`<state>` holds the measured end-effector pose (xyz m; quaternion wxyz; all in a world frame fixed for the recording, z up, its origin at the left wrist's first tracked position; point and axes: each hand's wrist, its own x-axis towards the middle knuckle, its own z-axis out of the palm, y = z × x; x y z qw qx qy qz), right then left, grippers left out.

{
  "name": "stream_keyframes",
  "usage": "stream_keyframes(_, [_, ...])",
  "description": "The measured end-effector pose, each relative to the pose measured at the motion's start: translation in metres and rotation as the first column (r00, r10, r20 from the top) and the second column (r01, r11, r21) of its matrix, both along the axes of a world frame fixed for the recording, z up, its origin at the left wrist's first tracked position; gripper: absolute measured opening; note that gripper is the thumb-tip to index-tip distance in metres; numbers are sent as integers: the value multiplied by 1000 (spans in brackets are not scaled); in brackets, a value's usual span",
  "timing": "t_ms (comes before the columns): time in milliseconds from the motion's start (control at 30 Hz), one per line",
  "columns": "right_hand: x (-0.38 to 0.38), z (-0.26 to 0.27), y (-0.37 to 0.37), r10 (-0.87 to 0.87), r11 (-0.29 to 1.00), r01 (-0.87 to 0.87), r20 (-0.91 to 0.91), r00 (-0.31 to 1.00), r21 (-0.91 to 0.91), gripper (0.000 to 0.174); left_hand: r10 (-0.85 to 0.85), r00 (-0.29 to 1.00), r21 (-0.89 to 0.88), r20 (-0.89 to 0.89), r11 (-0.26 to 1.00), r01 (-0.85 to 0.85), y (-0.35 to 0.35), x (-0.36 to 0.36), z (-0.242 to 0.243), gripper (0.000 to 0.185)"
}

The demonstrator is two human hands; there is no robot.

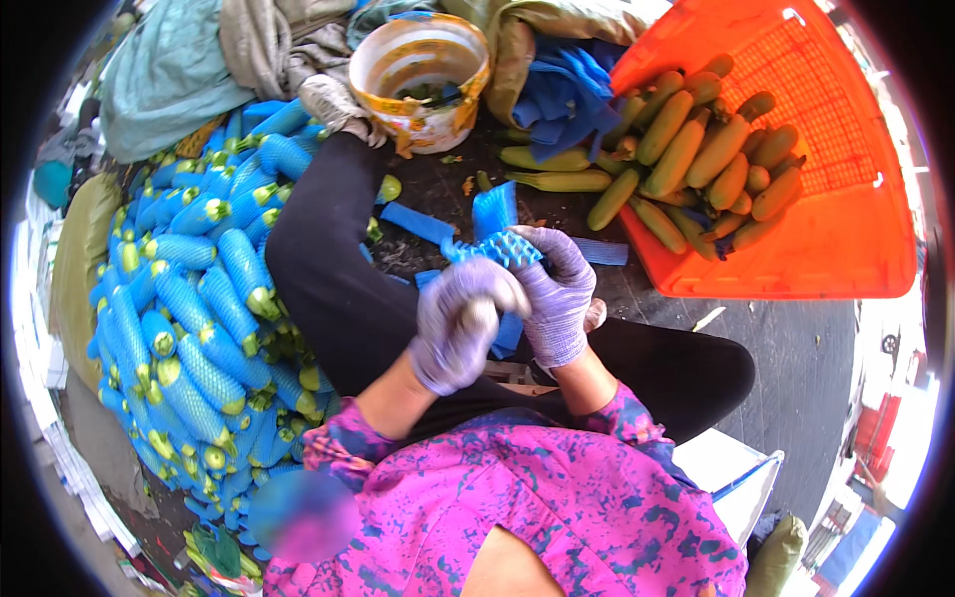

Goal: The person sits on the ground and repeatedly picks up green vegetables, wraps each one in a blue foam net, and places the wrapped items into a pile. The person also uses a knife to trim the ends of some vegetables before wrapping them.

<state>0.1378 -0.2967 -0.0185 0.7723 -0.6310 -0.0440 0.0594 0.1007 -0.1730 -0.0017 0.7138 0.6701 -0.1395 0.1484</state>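
Both of my hands wear light purple knit gloves and meet in front of my lap. My right hand (556, 295) holds a bunched piece of blue foam netting (507, 248) between thumb and fingers. Close beside it, my left hand (466, 321) is blurred, its fingers curled; whether it grips anything I cannot tell. Strips of blue netting (418, 222) lie on the dark floor around the hands. To the left is a big heap of zucchini in blue net sleeves (224, 298). Bare zucchini (671, 142) spill from a tipped orange plastic crate (858, 224) at the upper right.
A stained bucket (418, 82) with scraps inside stands beyond my foot. A bundle of blue netting (567, 97) lies by a tan sack (511, 67). Teal cloth (168, 82) borders the heap. My bent legs (328, 254) frame the space before me. A white box (735, 477) is at the lower right.
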Motion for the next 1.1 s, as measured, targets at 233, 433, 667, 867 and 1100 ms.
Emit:
stream_keyframes(233, [44,-62,10,385,914,-217,561,733,-344,26,-147,936,-562,-320,825,-63,64,39,-56,39])
stream_keyframes(433, [202,-265,-131,-659,403,245,-94,746,-882,93,329,881,418,-339,892,-172,58,55,-70,9])
stream_keyframes(667, [107,-284,-72,-125,991,129,-484,866,-26,45,330,918,587,-220,796,-146,49,50,-92,50])
stream_keyframes(867, [133,-133,39,189,967,-208,-131,973,-147,46,290,943,927,165,282,-249,54,24,-105,67])
stream_keyframes(1100, [126,-92,56,371,922,-382,-414,831,60,43,261,949,953,177,195,-231,46,3,-79,86])
